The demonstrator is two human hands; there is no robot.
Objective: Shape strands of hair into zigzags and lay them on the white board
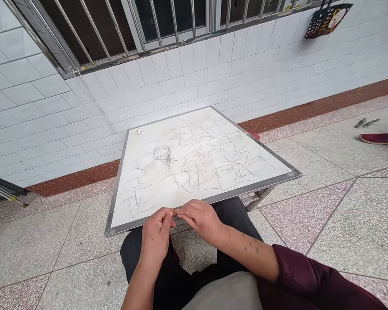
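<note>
My left hand (pixel 157 234) and my right hand (pixel 202 220) meet at the near edge of a white table (pixel 133 148) with a grey metal rim. Both hands are closed, thumbs against fingers, tips almost touching. Whatever lies between the fingertips is too small to make out. Thin dark bent strands, which look like wire, are spread over much of the tabletop. A tangled clump of strands (pixel 168 156) lies left of the middle. Zigzag strands (pixel 217 172) cover the right half, with a few more near the left front corner.
A small white and red object (pixel 139 131) sits at the table's far left corner. Behind stands a white tiled wall (pixel 194 64) with barred windows. A patterned bag (pixel 328 20) hangs at upper right. A red shoe (pixel 381 138) is on the speckled floor (pixel 358 232).
</note>
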